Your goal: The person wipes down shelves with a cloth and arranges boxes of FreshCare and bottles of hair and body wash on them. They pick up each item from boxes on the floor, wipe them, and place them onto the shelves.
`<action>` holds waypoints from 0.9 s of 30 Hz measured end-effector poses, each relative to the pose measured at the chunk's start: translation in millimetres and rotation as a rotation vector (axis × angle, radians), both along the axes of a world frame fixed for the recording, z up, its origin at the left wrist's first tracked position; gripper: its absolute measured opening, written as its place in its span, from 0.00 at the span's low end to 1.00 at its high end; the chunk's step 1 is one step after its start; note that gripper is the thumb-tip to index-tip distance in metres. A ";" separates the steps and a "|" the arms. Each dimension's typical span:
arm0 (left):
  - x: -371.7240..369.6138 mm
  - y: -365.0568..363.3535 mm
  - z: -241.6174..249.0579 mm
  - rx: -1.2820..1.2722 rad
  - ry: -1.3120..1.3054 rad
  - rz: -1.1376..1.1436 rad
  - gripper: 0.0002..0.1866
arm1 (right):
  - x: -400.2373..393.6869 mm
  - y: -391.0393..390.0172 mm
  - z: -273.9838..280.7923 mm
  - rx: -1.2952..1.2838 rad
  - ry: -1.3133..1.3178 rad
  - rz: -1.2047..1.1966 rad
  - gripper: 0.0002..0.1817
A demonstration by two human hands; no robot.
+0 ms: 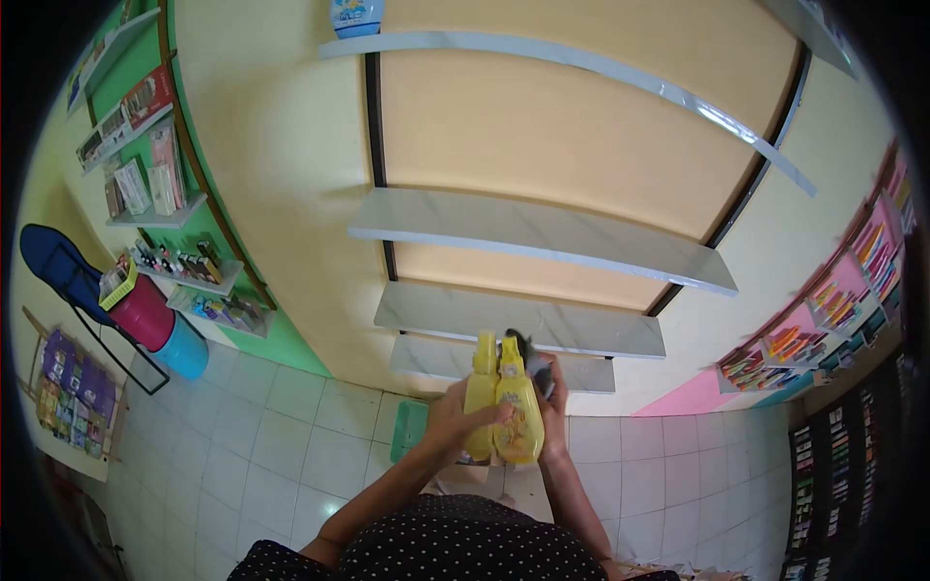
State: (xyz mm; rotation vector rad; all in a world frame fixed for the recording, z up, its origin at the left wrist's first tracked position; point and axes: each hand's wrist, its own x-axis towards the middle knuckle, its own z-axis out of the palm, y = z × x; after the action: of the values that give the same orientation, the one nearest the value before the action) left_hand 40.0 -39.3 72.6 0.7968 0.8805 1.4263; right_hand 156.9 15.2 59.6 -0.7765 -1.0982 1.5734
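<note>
Two yellow bottles stand upright side by side before my chest. My left hand (448, 424) is closed round the left yellow bottle (480, 382), its thumb reaching across the front of the right yellow bottle (521, 421). On the other side, my right hand (553, 412) is closed, pressed along the right bottle's edge. A dark grey and black item (540, 370) sits between its fingers and the bottle; its kind I cannot make out. Behind the bottles are the lower wall shelves (523, 320).
A blue bottle (356, 17) stands on the top shelf (465, 41). Below, a green basket (409, 431) rests on the tiled floor. Stocked shelves line the left and right walls. A folded blue chair (60, 257) leans near a pink bin (143, 312).
</note>
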 end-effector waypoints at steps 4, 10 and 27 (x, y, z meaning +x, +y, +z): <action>-15.2 -2.7 1.6 -0.004 -0.043 -0.067 0.23 | -14.9 9.9 0.1 0.128 -0.201 0.189 0.29; -29.3 -5.2 -3.7 -0.041 -0.009 0.182 0.22 | -8.5 -11.7 55.4 0.727 -0.681 0.083 0.26; -75.8 -32.2 9.8 0.056 -0.094 0.382 0.19 | -65.5 65.6 290.3 0.955 0.006 0.121 0.27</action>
State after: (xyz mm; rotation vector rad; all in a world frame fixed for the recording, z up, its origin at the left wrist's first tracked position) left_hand -35.8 -71.5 82.4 0.6162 0.9577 1.8146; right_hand 91.4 80.9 349.9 -0.0538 -1.6983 0.9421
